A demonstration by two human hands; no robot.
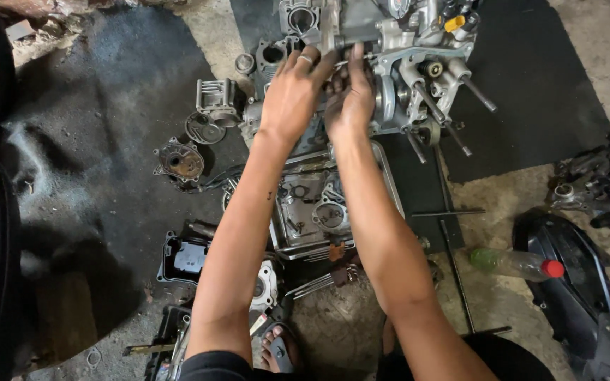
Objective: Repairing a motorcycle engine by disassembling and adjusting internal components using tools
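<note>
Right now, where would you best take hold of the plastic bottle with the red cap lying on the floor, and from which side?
Grip the bottle around its clear middle, coming from above. It lies flat on the concrete, cap to the right, with bare floor along both long sides, so fingers can close across the round body. The cap end is narrow and sits against the black cover. Both hands, left hand and right hand, are on the engine.

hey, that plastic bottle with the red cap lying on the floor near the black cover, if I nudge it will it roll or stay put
The plastic bottle lies on its side and looks round, so a nudge across its length would probably roll it. It seems mostly empty, with only a greenish tint near its base, so it is likely light and would skid easily. The rough concrete floor and the thin rod beside it may stop it soon.
</note>
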